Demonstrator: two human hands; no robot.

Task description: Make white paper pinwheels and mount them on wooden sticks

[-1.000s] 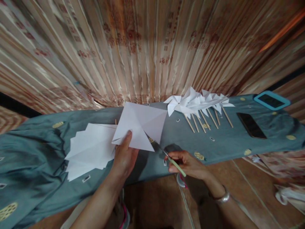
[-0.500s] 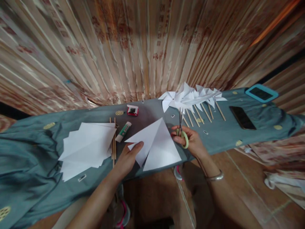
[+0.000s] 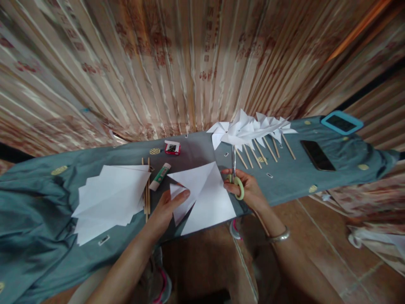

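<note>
My left hand (image 3: 169, 204) pinches a sheet of white paper (image 3: 211, 198) at its left side, thumb on top. Slits run into the sheet from its edges, and its flaps stand slightly apart. In my right hand (image 3: 247, 190) is a pair of scissors (image 3: 239, 188) with pale green handles, its blades pointing away from me and looking closed. The scissors are just right of the sheet, apart from it. Beyond them lie several white paper pinwheels (image 3: 240, 131) on wooden sticks (image 3: 261, 152).
Left of my hands lie a stack of white paper (image 3: 110, 194), several wooden sticks (image 3: 147, 190) and a glue stick (image 3: 160, 176). A small red box (image 3: 172, 147) sits behind. To the right are a phone (image 3: 317, 155) and a blue-framed device (image 3: 341, 122) on the green cloth (image 3: 284, 181).
My left hand has shifted the paper slightly, and the gap between its cut flaps looks wider. The scissors have turned a little in my right hand. The whole view has moved slightly.
</note>
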